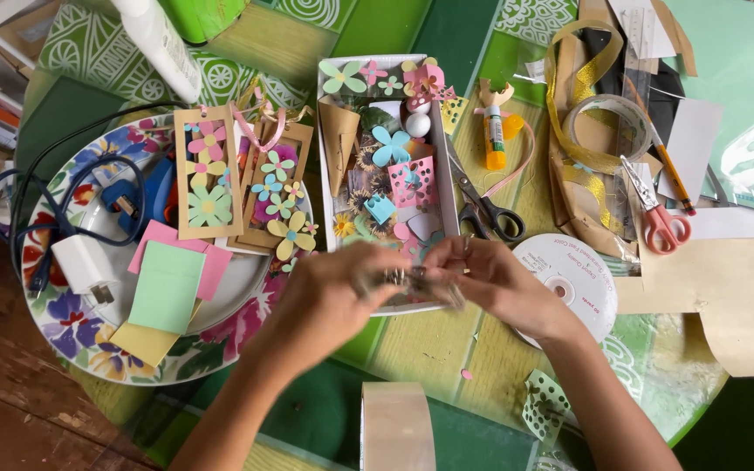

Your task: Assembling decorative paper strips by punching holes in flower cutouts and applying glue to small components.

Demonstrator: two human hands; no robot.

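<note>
My left hand and my right hand meet over the near end of a white tray filled with paper flowers and cut-outs. Between the fingertips of both hands is a small, blurred greyish piece; what it is I cannot tell. Both hands pinch it from either side, just above the tray's front edge.
A flowered plate at left holds tan tags with paper flowers, coloured paper squares, a white charger and a blue tool. Black scissors, a glue stick, a ribbon spool, red scissors, clear tape and a pencil lie right.
</note>
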